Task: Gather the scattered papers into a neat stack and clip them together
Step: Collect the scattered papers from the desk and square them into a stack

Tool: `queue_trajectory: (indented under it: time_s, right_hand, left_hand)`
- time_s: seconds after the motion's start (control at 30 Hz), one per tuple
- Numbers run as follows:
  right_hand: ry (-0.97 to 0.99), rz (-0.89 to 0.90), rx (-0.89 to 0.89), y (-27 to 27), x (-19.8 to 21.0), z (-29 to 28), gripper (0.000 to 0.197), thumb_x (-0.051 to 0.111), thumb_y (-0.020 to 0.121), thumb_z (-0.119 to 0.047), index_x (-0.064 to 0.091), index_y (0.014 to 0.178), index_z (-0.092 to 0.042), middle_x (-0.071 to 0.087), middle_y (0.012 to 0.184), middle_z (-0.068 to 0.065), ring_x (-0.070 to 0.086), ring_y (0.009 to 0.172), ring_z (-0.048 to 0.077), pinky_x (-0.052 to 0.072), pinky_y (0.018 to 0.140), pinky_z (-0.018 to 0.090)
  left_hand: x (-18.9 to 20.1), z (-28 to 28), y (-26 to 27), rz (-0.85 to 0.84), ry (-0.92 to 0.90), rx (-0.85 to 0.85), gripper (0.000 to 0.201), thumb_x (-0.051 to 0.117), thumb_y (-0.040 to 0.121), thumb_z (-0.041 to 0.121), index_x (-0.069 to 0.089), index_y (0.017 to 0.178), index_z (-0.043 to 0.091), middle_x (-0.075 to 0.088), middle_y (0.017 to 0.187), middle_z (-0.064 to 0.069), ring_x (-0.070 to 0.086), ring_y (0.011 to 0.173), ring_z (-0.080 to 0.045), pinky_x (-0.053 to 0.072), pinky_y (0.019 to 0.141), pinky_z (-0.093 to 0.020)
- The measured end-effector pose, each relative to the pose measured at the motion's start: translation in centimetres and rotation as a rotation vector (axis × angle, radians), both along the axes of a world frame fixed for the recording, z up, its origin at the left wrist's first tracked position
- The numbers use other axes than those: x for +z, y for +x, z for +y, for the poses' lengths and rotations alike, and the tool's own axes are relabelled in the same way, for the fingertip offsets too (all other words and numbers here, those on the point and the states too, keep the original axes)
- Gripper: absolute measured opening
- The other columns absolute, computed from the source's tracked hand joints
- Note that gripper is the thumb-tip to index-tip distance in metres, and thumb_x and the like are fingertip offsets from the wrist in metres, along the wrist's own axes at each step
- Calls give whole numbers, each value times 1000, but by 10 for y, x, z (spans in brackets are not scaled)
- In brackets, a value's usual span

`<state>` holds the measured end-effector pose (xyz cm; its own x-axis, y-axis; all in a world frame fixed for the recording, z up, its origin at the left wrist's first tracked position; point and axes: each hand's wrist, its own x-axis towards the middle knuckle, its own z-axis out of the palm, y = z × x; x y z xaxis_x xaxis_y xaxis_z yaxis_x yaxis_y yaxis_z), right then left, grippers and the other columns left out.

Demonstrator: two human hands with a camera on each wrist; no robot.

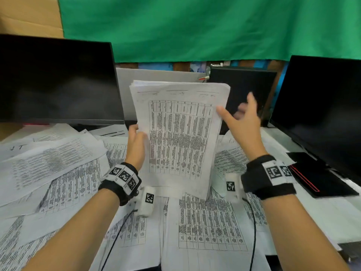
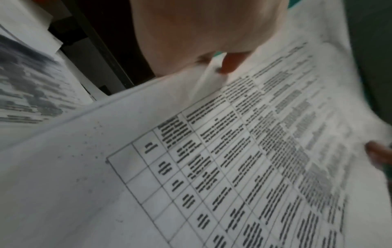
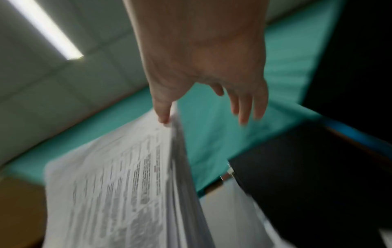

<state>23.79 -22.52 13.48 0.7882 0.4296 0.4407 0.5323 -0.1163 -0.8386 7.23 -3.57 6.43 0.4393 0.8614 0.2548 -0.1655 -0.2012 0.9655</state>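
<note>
A thick stack of papers (image 1: 179,133), white sheets printed with dense tables, stands nearly upright at the middle of the tabletop, its lower edge resting on other sheets and its top leaning slightly far. Loose printed papers (image 1: 54,165) lie scattered and overlapping across the left, near and right of the tabletop.

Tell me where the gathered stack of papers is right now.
In the head view the stack of papers stands upright at centre, its bottom edge on the loose sheets, between the two dark monitors, gripped by the left hand.
</note>
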Motion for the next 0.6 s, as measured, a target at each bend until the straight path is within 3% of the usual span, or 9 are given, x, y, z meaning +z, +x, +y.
queue_trajectory:
  time_s: [0.03,0.1,0.13,0.2,0.27,0.4,0.5,0.57,0.6]
  right_hand:
    - [4,245,192,-2,-14,-1,91,70,79,-58,32,150,-15,56,140,6,57,125,17,46,107,44]
    - [-12,459,391,-14,-35,3,48,69,87,-41,57,129,-20,70,120,-3,67,112,15,50,103,42]
    - [28,465,373,-22,-42,8,29,69,89,-33,62,115,-26,72,110,-9,68,107,11,53,98,33]
    - [196,425,303,-38,-37,16,12,69,90,-23,61,92,-31,67,91,-19,67,87,-4,53,78,13]
    - [324,336,317,-41,-24,19,14,70,89,-20,64,90,-32,69,90,-17,69,83,-5,54,76,14]
    - [269,284,356,-26,-18,14,20,75,85,-26,67,102,-29,73,104,-8,70,100,6,56,92,28]
    - [-59,353,424,-16,-63,1,46,78,81,-36,65,122,-21,72,115,-4,68,108,8,50,104,41]
    - [-208,375,428,-19,-95,-6,38,73,86,-33,67,119,-16,73,111,-3,69,103,7,49,104,43]
    - [-196,367,406,-20,-103,-6,32,71,88,-29,69,115,-13,74,109,1,70,103,13,51,101,45]
  left_hand:
    - [-1,-2,3,18,23,18,31,32,99,16,37,129,10,51,109,5,46,108,-17,38,88,-29]
    - [0,-11,12,77,162,43,37,25,103,27,33,134,8,52,113,0,49,107,-17,37,92,-28]
    - [4,-22,16,87,257,57,38,24,104,28,35,131,4,55,106,-1,53,98,-12,38,86,-22]
    - [14,-38,24,52,446,126,28,26,104,20,41,117,0,49,76,6,47,64,2,34,57,-18]
    - [23,-47,28,-49,548,211,17,30,103,13,42,107,2,40,67,12,43,53,5,28,49,-15]
    - [31,-45,14,-199,489,301,29,29,103,18,40,112,-8,38,76,20,46,62,15,32,57,-7]
    - [-4,-36,2,59,322,274,48,14,105,27,27,142,-1,39,101,25,37,79,29,26,79,-7]
    - [-26,-34,1,224,288,169,47,10,105,30,28,144,10,39,124,15,29,109,14,14,96,-5]
    - [-36,-33,2,327,275,147,40,13,105,26,36,136,15,39,123,13,32,112,6,17,97,-3]
